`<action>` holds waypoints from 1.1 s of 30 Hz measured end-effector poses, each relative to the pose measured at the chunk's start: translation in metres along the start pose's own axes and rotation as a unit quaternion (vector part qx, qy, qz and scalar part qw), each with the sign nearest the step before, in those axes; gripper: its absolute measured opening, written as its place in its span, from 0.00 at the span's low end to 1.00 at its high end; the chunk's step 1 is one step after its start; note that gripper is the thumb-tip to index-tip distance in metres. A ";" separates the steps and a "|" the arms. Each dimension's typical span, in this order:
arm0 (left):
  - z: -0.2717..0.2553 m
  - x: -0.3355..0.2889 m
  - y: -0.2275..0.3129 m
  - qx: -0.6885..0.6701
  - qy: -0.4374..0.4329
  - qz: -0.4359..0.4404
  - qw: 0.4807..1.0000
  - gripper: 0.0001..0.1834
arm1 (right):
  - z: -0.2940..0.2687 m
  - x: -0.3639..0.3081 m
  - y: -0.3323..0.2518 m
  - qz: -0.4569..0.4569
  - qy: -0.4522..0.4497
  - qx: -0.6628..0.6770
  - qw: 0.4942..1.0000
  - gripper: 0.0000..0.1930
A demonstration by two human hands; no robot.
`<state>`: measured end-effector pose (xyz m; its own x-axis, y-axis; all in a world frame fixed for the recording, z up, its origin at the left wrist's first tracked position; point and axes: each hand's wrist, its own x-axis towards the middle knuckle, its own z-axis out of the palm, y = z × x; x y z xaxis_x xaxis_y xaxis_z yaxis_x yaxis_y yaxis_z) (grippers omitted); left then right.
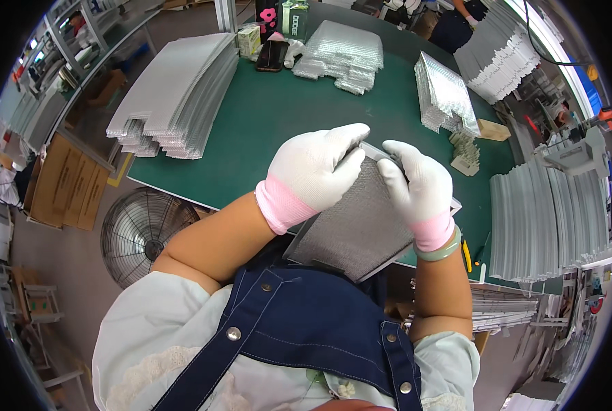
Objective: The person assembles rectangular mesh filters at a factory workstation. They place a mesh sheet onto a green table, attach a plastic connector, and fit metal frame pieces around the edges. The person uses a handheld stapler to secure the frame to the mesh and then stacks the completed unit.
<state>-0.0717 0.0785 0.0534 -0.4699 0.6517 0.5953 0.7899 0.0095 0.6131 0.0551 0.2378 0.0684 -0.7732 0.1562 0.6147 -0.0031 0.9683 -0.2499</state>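
A grey mesh filter panel (364,212) in a thin metal frame leans between my body and the table's front edge. My left hand (316,168), in a white glove with a pink cuff, is closed at the panel's far left corner, its thumb and fingers pinching by the frame. Across from it, my right hand (417,181), gloved the same way, curls its fingers and thumb over the far right part of the frame. The fingertips of both hands lie close together along the far edge. Where exactly they press is partly hidden by the gloves.
On the green table (265,147) stand a stack of pale sheets (176,89), a silvery mesh stack (343,55), a foil-like stack (446,92), small metal pieces (465,154) and a phone (271,56). Frame strips (552,219) pile at right. A floor fan (148,236) stands at left.
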 end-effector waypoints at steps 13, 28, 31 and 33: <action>0.001 0.002 0.002 0.107 -0.046 0.044 0.992 0.20 | 0.000 0.001 -0.002 0.007 -0.012 0.022 1.000 0.12; 0.019 -0.015 -0.034 -0.427 -0.119 -0.127 0.887 0.25 | 0.001 0.000 0.005 0.001 -0.062 0.109 0.992 0.14; 0.019 -0.015 -0.034 -0.383 -0.099 -0.099 0.913 0.24 | 0.009 -0.003 0.004 -0.038 -0.015 -0.042 0.998 0.15; 0.019 -0.015 -0.030 -0.325 -0.068 -0.081 0.940 0.24 | 0.011 -0.004 0.003 -0.044 -0.010 -0.078 0.996 0.15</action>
<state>-0.0809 0.0832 0.0159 -0.4744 0.7723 0.4225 0.2848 -0.3194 0.9038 0.0509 0.2379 0.0565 -0.7873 0.0661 0.6130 0.0248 0.9968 -0.0756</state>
